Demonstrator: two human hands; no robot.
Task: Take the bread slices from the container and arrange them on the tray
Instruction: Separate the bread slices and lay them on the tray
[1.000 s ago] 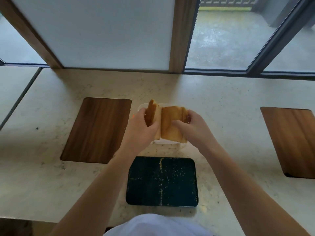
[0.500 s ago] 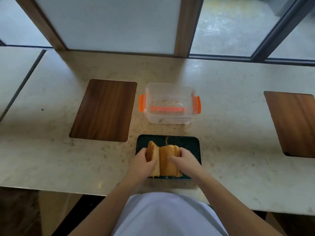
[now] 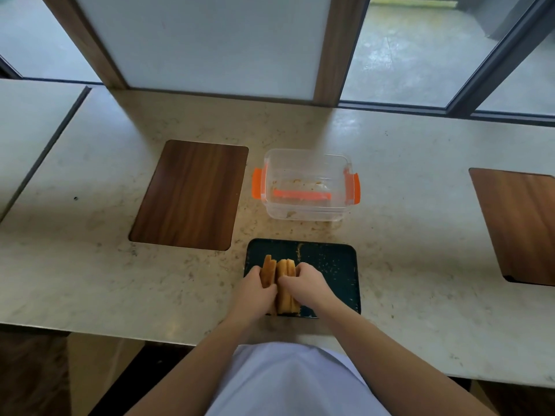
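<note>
Bread slices (image 3: 281,283): a bunch standing on edge at the lower centre of the frame, on the left part of the dark tray (image 3: 333,265).
Left hand (image 3: 253,292): fingers closed around the left side of the bunch.
Right hand (image 3: 306,285): fingers pressed on its right side, so both hold the bread.
Container (image 3: 306,211): clear, orange clips, just above the tray; only crumbs show inside.
Step in hand: likely spreading the slices out.
Doing it well: steady the bunch with one hand, peel off one slice at a time, lay each flat toward the tray's bare right side, and press lightly so the soft bread does not tear.
Surface (image 3: 120,280): pale stone, wooden boards to the left and right.
</note>
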